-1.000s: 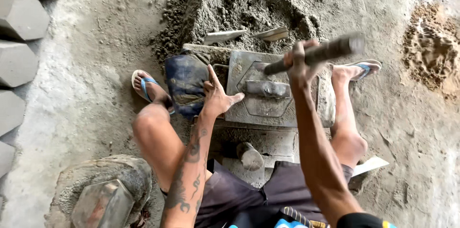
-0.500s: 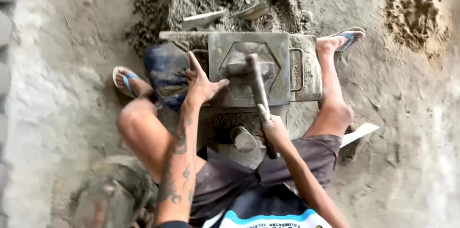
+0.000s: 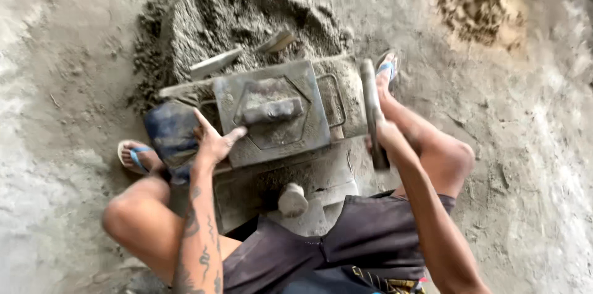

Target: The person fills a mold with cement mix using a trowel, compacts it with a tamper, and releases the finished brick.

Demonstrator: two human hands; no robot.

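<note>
My left hand (image 3: 213, 141) lies flat and released, fingers spread, pressing on the near-left corner of the grey metal mould plate (image 3: 272, 112); nothing is gripped in it. My right hand (image 3: 384, 136) is clenched around the lower end of a heavy rod (image 3: 372, 105), which stands just off the plate's right edge and points away from me. The plate, with its hexagonal recess and stubby handle (image 3: 273, 110), sits just beyond my left fingertips, between my knees, on the floor. Past it, farther from both hands, is the heap of damp grey mix (image 3: 247, 22) with two trowel blades (image 3: 216, 62) stuck in it. A blue cloth (image 3: 170, 133) lies just left of my left hand.

The risk I see is my spread fingers: they rest close to the handle, so a rod stroke landing off-centre could catch them. The plate could also skid under a glancing blow if my palm eases off, and my foot in its blue sandal (image 3: 386, 68), just beyond my right hand, sits near the rod's tip.
</note>
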